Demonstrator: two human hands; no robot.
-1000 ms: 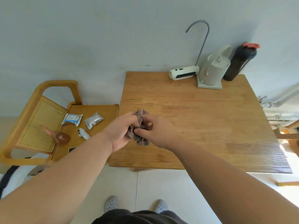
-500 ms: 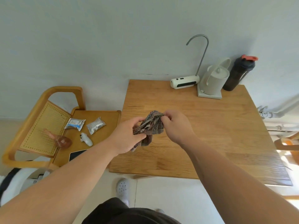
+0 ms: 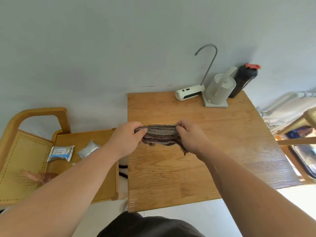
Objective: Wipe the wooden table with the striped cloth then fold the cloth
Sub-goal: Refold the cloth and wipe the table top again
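The striped cloth (image 3: 160,135), grey and dark purple, is stretched out between both hands just above the wooden table (image 3: 222,151). My left hand (image 3: 127,136) pinches its left top corner. My right hand (image 3: 191,135) pinches its right top corner. The cloth hangs down in loose folds, its lower edge close to the tabletop near the left middle of the table.
At the table's far edge stand a white dispenser with a curved spout (image 3: 189,92), a grey kettle (image 3: 219,89) and a black bottle with a red lid (image 3: 243,79). A wooden side cart (image 3: 85,168) on the left holds two foil packets (image 3: 61,153).
The cloth was a crumpled bundle held between both hands. The hands have moved apart and up, spreading it into a wide strip.
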